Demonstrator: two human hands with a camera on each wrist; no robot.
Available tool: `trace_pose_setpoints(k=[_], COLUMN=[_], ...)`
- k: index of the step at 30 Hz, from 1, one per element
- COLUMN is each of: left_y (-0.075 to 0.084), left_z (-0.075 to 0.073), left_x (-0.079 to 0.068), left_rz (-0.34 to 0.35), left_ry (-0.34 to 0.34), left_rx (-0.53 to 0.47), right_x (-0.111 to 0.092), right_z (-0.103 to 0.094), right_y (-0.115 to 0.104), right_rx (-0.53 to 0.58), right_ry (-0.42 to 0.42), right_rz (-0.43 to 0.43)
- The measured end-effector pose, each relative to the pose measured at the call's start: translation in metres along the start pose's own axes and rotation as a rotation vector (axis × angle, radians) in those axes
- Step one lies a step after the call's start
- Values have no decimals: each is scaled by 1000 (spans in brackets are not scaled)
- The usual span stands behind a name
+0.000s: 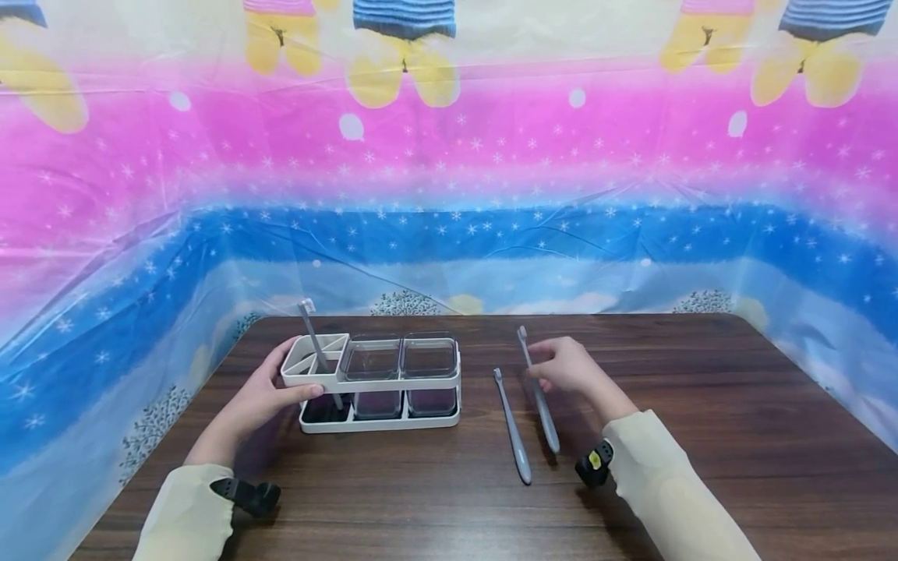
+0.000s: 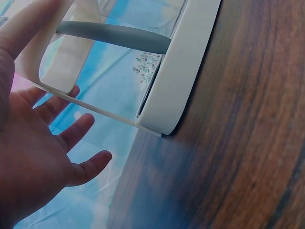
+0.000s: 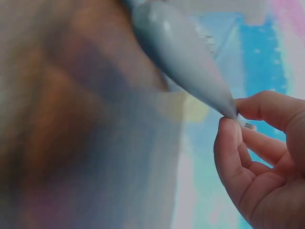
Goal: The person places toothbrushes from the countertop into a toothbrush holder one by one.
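Evidently the work with the brushes is about a third along, to judge by how they lie: one slim grey toothbrush with pale bristles (image 1: 313,333) already stands, leaning, in the white two-tier plastic organizer (image 1: 393,385) left of the frame's middle, while two are outside it. Of those, a matching grey brush with a thick, rounded handle (image 1: 543,413) is pinched between thumb and forefinger by the bare right hand (image 1: 570,366), right of centre, its head pointing to the top of the frame; it looks lifted off the dark brown wood-grain table (image 1: 421,499). A third grey toothbrush (image 1: 513,432) lies on the wood just left of it, untouched, so that one seems left over too. The left hand (image 1: 263,393) holds the organizer by its left end, thumb across the front and fingers behind. As for the organizer, it sits upright on the table, its upper left corner split by slanting dividers, with two clear, square-cornered cups (image 1: 375,360) filling the rest of that tier. The standing brush's smooth grey handle passes down from the divided corner to the lower tray, clearly seen from the left wrist.
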State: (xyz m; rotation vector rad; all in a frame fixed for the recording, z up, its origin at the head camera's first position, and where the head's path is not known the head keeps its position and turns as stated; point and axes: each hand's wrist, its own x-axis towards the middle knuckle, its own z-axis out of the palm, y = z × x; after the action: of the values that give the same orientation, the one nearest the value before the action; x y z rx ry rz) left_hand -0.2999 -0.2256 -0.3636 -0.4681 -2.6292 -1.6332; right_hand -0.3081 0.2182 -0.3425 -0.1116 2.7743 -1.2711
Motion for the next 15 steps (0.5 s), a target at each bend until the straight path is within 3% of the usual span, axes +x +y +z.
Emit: trace_pose_setpoints(k=[8,15], left_y=[-1,-1], left_z=[0,0], left_x=[0,0], left_rz=[14,19], left_ry=[-3,-3], left_rx=[-9,-15], right_x=[0,-3], right_z=[-14,0], right_y=[-60,-125], right_rx=[125,238], right_ry=[81,149], right_rz=[-127,-266])
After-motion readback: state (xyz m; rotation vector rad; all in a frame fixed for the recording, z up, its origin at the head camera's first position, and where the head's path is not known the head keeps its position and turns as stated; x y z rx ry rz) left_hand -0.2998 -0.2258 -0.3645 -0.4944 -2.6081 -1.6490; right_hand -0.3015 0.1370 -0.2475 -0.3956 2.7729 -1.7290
